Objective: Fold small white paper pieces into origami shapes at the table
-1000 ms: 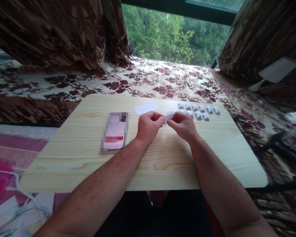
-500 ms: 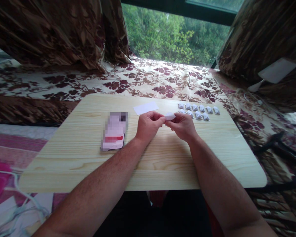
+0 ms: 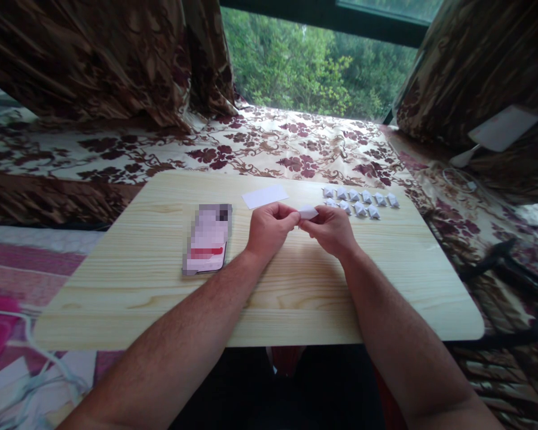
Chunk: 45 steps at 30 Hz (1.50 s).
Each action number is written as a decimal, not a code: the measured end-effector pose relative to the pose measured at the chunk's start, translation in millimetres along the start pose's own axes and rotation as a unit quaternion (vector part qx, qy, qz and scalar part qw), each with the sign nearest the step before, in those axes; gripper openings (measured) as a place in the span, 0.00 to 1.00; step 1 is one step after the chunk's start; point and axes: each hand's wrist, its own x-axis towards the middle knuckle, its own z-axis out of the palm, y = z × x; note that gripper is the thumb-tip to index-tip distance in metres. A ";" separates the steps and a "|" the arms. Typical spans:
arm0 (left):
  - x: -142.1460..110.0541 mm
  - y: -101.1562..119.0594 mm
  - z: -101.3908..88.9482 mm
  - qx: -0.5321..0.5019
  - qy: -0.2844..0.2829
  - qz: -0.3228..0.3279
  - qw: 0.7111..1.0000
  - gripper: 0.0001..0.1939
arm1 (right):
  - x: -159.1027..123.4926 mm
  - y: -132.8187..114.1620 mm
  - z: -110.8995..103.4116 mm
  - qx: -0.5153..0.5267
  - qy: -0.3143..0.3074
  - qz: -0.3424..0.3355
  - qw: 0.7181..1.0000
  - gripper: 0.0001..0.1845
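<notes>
A small folded piece of white paper [image 3: 308,212] is held above the table between both hands. My left hand [image 3: 272,227] pinches its left end between thumb and fingers. On the other side my right hand [image 3: 332,229] grips the right end, its fingertips partly hidden behind the paper. Just beyond my right hand, several small folded paper pieces [image 3: 366,196] with raised points sit in two rows. A flat white paper strip [image 3: 265,196] lies past my left hand.
The pale wooden table [image 3: 130,286] has rounded corners. A phone [image 3: 207,239], partly pixelated, lies left of my left forearm. Behind the table runs a ledge with floral cloth [image 3: 296,140]. A white lamp [image 3: 504,127] stands at the right, and white cables [image 3: 31,334] hang at the left.
Both hands keep hold of the folded paper and have hardly moved. The paper's tilt differs very slightly; everything on the table stays in place.
</notes>
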 end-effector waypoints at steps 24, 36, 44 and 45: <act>4.4 -3.3 2.8 -0.113 0.022 -0.061 0.992 0.14 | -1.8 -5.4 -1.2 0.040 -0.043 0.013 0.998 0.19; 2.6 -5.1 1.8 -0.020 0.022 0.018 0.999 0.13 | -2.4 -3.5 3.5 0.054 0.106 -0.114 0.986 0.11; 0.1 0.2 -0.2 0.038 0.018 0.077 0.996 0.10 | -4.3 -4.5 4.3 -0.010 0.093 -0.094 0.991 0.09; -0.2 1.5 -0.4 0.041 0.018 0.078 0.996 0.10 | -4.3 -4.7 4.2 -0.011 0.094 -0.093 0.991 0.10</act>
